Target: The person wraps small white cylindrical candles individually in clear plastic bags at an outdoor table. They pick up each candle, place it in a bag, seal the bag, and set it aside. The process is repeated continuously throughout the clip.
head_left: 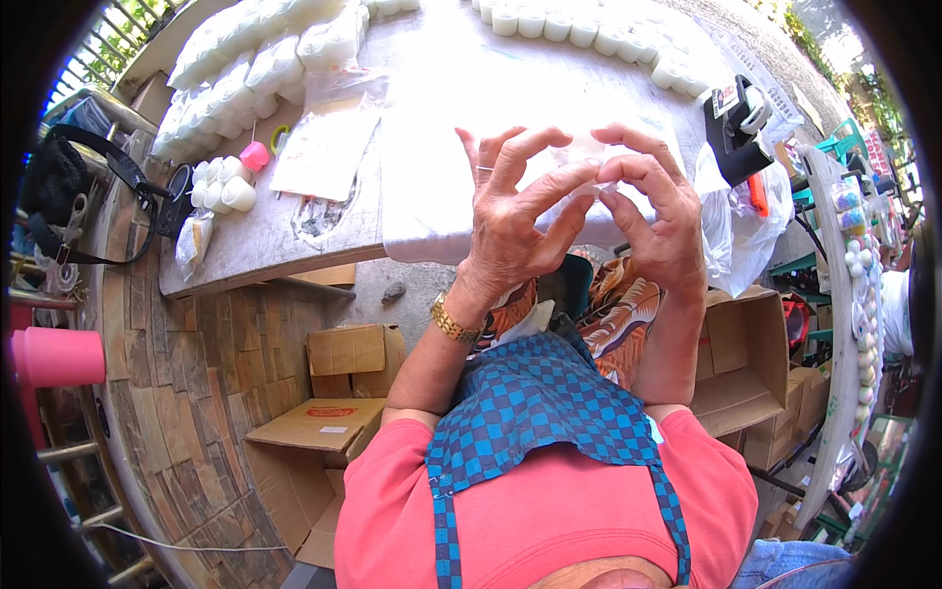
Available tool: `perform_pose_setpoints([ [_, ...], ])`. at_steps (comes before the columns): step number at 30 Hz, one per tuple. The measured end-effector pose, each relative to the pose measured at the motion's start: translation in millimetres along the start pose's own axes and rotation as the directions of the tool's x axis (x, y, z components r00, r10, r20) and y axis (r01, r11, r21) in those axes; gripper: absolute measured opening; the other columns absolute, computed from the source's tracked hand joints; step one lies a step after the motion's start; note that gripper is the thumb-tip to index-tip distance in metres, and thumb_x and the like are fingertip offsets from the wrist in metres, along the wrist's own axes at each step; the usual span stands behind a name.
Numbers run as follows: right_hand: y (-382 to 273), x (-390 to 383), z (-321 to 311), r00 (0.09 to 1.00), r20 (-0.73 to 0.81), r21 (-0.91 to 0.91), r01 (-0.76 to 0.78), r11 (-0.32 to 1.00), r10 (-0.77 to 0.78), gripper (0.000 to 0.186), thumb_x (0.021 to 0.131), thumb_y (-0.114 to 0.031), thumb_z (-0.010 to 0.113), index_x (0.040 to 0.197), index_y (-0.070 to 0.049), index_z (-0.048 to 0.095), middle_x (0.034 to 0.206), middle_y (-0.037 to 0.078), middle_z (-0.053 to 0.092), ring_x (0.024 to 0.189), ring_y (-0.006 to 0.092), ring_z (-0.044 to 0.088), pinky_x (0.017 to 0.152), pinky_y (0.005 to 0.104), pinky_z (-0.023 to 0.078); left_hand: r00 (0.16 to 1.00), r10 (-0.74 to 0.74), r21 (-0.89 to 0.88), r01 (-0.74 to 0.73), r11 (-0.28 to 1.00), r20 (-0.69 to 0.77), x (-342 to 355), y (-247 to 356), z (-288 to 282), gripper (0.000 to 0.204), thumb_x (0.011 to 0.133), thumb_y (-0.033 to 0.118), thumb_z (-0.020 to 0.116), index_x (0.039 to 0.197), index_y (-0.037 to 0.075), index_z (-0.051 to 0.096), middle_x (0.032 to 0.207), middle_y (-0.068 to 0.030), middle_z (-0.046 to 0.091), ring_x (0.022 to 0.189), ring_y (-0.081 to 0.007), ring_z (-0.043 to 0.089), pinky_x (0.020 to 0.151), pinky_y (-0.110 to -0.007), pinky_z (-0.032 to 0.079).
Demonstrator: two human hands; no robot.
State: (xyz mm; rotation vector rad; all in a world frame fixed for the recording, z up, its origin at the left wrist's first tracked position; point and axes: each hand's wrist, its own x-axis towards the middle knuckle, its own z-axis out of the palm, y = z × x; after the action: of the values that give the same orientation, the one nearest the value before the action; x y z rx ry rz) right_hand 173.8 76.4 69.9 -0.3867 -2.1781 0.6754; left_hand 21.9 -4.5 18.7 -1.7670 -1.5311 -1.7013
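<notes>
Over the near edge of the table, my left hand (515, 211) and my right hand (665, 211) are raised close together, their fingertips almost meeting. Thumb and fingers are pinched on each side, with the other fingers arched. Between the fingertips there seems to be something small and pale, too washed out by glare to make out. Beneath them a white cloth (432, 187) covers the tabletop and hangs over its edge.
White candle-like cylinders (231, 108) are stacked at the far left, with more (579, 34) along the back. A black tape dispenser (736, 133) and plastic bag (751, 221) lie at right. Open cardboard boxes (334, 417) stand below. A pink bucket (59, 356) is far left.
</notes>
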Motion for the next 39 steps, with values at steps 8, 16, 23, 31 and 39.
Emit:
perform_pose_setpoints([
  [8,6.4,1.8,-3.0,0.997,0.009,-0.079,0.073,0.994,-0.073,0.01,0.084,-0.008,0.071,0.092,-0.005,0.065,0.115,0.011,0.067,0.103,0.0276,0.066,0.084,0.0381,0.054,0.999,-0.043,-0.004,0.043,0.999,-0.006,1.1,8.2,-0.1,0.031,0.072,0.011,0.078,0.103,0.017,0.077,0.119,-0.0091,0.063,0.115,-0.0292,0.054,0.111,-0.051,0.027],
  [16,3.5,2.4,-1.0,0.998,-0.018,-0.123,0.061,0.991,-0.063,0.012,0.089,-0.012,0.068,0.089,-0.002,0.062,0.105,0.012,0.065,0.092,0.0281,0.065,0.077,0.0381,0.053,0.978,-0.084,-0.012,0.083,0.996,-0.193,-5.5,19.5,12.8,0.028,0.07,0.009,0.08,0.097,0.015,0.076,0.112,-0.0081,0.066,0.107,-0.0305,0.06,0.105,-0.054,0.035],
  [23,2.2,3.4,4.3,0.996,-0.08,-0.162,0.023,0.986,-0.036,0.014,0.087,-0.011,0.069,0.084,-0.002,0.059,0.104,0.014,0.065,0.091,0.0273,0.065,0.075,0.037,0.053,0.955,-0.251,-0.111,0.236,0.965,-0.155,4.5,26.3,11.2,0.016,0.07,0.006,0.078,0.084,0.009,0.071,0.102,-0.0111,0.067,0.097,-0.028,0.064,0.089,-0.043,0.046],
  [31,6.4,3.0,20.6,0.974,-0.205,0.013,-0.095,0.995,0.096,0.013,0.081,-0.004,0.069,0.08,-0.004,0.057,0.102,0.012,0.065,0.087,0.0196,0.064,0.074,0.0326,0.052,0.91,-0.404,-0.142,0.389,0.91,-0.091,19.8,30.3,7.5,0.018,0.072,0.008,0.073,0.085,0.005,0.061,0.087,-0.0097,0.061,0.084,-0.0281,0.058,0.087,-0.041,0.041],
  [39,3.7,12.4,21.4,0.922,-0.177,0.378,-0.259,0.889,0.344,0.018,0.084,-0.003,0.066,0.097,-0.006,0.054,0.106,0.008,0.061,0.086,0.0109,0.057,0.073,0.0256,0.05,0.898,-0.427,-0.062,0.435,0.898,0.11,38.7,28.2,-3.7,0.031,0.074,0.015,0.072,0.1,0.005,0.057,0.097,-0.0107,0.058,0.097,-0.0282,0.055,0.093,-0.044,0.038],
])
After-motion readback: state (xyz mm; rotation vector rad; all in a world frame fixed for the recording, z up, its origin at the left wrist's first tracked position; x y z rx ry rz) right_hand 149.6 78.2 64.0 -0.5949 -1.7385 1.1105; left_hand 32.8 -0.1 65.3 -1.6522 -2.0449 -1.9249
